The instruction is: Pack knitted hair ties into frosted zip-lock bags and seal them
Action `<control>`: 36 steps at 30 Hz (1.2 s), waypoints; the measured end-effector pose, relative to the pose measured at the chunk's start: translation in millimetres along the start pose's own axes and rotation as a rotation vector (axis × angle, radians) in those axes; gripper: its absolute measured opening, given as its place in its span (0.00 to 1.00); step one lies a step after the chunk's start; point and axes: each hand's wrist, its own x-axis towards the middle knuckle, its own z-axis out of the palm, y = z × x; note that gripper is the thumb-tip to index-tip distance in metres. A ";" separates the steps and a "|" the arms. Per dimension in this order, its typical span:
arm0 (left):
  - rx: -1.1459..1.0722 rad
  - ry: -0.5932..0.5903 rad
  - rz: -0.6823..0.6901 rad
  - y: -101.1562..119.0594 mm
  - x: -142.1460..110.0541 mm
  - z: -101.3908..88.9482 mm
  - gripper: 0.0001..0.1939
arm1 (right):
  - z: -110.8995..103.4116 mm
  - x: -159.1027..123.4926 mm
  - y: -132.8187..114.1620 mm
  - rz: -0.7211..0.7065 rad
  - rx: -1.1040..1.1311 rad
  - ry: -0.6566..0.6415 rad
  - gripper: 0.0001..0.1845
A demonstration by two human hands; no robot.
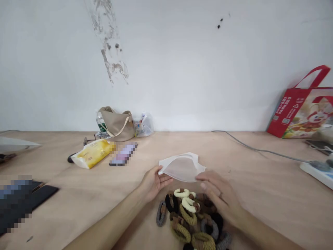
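A frosted, translucent plastic pouch [182, 168] with a white edge is held above the table, its mouth turned toward me. My left hand [156, 182] grips its left corner, thumb on top and fingers beneath. At the pouch's right edge is my right hand [221, 194], slightly blurred, fingers stretched out and thumb apart; the fingertips seem to touch the plastic. Below both hands lies a loose pile of knitted hair ties [188, 215] in cream, olive, grey, black and brown, partly hidden behind my right hand.
On the left are a yellow tissue pack [95, 152], a phone [123, 154] and a dark flat case [44, 198]. A beige handbag [118, 123] and a clear plastic bag [145, 125] stand by the wall. Rightward are a red shopping bag [291, 111], a grey cable [249, 147] and a white power strip [316, 173].
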 end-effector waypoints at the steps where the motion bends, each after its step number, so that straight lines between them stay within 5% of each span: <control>1: 0.016 0.004 -0.004 0.5 -0.8 0.7 0.10 | -2.1 2.3 3.4 0.029 -0.034 0.091 0.12; 3: 0.057 0.016 -0.015 1.6 -2.6 2.7 0.09 | -4.3 8.0 11.5 0.091 -0.070 0.184 0.13; 9: 0.179 0.039 0.007 -1.8 -6.7 6.5 0.03 | 5.6 24.3 32.0 0.172 -0.077 0.187 0.10; 19: 0.278 0.177 0.519 -7.6 -9.1 6.9 0.19 | 4.3 21.5 23.9 0.175 -0.065 0.191 0.10; 22: 0.360 0.202 0.548 -6.5 -14.0 8.6 0.25 | 5.7 20.0 19.3 0.174 -0.035 0.175 0.11; 27: 0.441 0.259 0.596 -9.5 -14.2 6.8 0.15 | 11.1 14.6 13.7 0.181 0.034 0.110 0.10; 36: 0.454 0.180 0.592 -17.4 -10.5 7.8 0.21 | 12.1 15.3 13.1 0.210 0.126 0.092 0.13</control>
